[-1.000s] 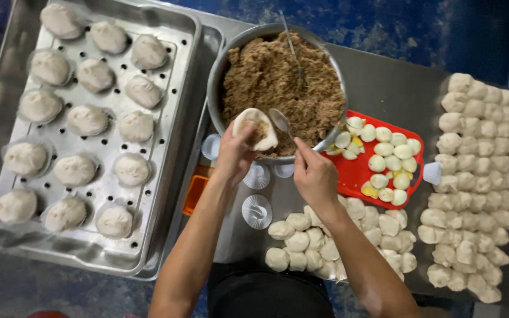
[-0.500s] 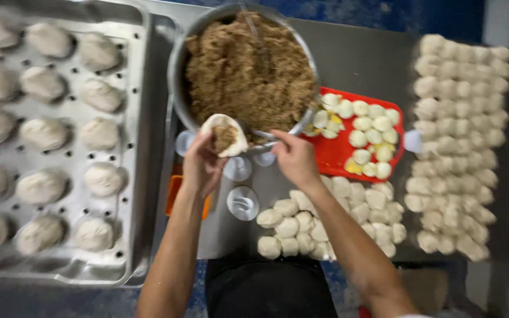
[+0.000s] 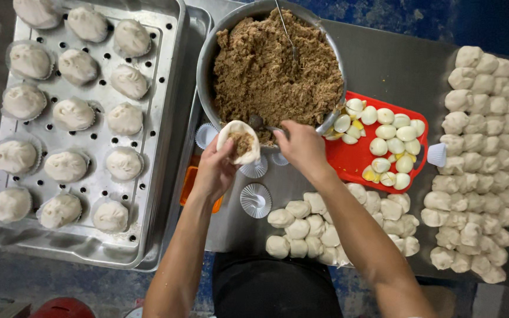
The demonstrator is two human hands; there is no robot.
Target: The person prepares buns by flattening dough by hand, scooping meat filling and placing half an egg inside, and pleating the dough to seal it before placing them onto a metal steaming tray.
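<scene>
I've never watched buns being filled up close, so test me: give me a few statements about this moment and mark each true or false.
1. The left hand cups a dough wrapper with brown filling in it. True.
2. The right hand holds a spoon at the edge of the metal bowl of brown filling. True.
3. The halved eggs lie on a blue tray. False: the tray is red.
4. The perforated metal tray on the left holds no buns. False: it carries rows of shaped buns in paper cups.
5. Plain dough pieces lie in rows at the right. True.
</scene>
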